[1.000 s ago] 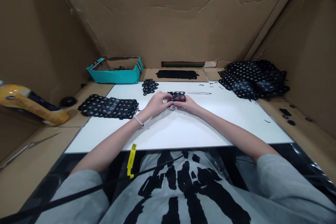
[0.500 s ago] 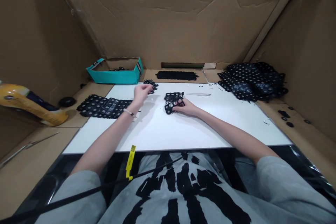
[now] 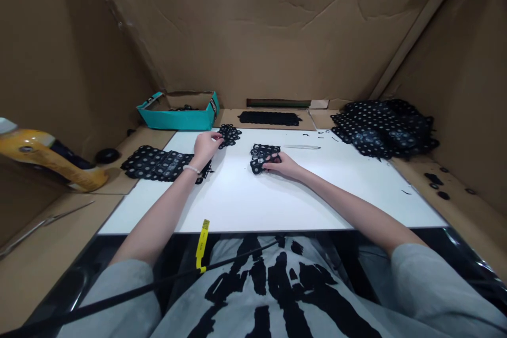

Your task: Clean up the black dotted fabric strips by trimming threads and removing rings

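Note:
My right hand [image 3: 284, 165] grips the near edge of a small black sheet with rows of round holes [image 3: 259, 165]; its far part lies on the white board. Up and to the left, my left hand [image 3: 205, 148] has thumb and fingers pinched together at the left edge of a small group of black rings [image 3: 229, 136]. Whether a ring is between those fingertips, I cannot make out. A stack of black holed sheets [image 3: 158, 162] lies to the left, partly behind my left wrist. Tweezers [image 3: 301, 147] rest beyond my right hand.
A teal box [image 3: 174, 120] with black pieces stands at the back left. Black strips [image 3: 269, 118] lie at the back, and a large heap of holed black sheets [image 3: 384, 129] at the right. A yellow bottle [image 3: 51, 156] and scissors [image 3: 47, 219] are at the left. Cardboard walls [image 3: 237, 37] enclose the board.
My left hand has left the holed sheet and moved left to the black rings, its fingers pinching at their edge. My right hand has kept hold of the sheet. The view has tilted slightly.

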`<act>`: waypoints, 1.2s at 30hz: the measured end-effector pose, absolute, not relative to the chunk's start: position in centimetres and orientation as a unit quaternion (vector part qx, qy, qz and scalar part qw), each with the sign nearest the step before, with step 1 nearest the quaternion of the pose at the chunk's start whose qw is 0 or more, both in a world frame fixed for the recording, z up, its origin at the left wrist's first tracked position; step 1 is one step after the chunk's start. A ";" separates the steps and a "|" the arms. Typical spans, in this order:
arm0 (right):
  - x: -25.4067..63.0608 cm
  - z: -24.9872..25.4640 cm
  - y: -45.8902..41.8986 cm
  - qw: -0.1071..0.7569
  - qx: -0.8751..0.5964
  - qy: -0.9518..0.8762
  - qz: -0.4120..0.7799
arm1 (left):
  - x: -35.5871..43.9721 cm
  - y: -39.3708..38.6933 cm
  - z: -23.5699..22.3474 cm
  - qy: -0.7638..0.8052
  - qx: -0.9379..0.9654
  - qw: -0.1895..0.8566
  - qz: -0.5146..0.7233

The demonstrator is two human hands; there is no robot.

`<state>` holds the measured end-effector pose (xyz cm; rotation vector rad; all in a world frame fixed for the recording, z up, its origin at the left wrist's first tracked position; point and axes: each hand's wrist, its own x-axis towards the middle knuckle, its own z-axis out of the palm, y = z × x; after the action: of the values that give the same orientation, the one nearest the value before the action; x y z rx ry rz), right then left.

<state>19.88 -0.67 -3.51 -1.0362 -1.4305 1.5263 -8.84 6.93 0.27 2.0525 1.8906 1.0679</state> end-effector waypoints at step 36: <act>19.6 -4.7 0.0 0.421 -0.410 -0.534 0.608 | -8.1 7.5 -0.6 0.632 0.614 0.159 0.446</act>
<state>19.64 -0.04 -4.75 -1.0267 -1.3385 1.5222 -8.13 7.51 -0.58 1.7541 1.8058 1.2748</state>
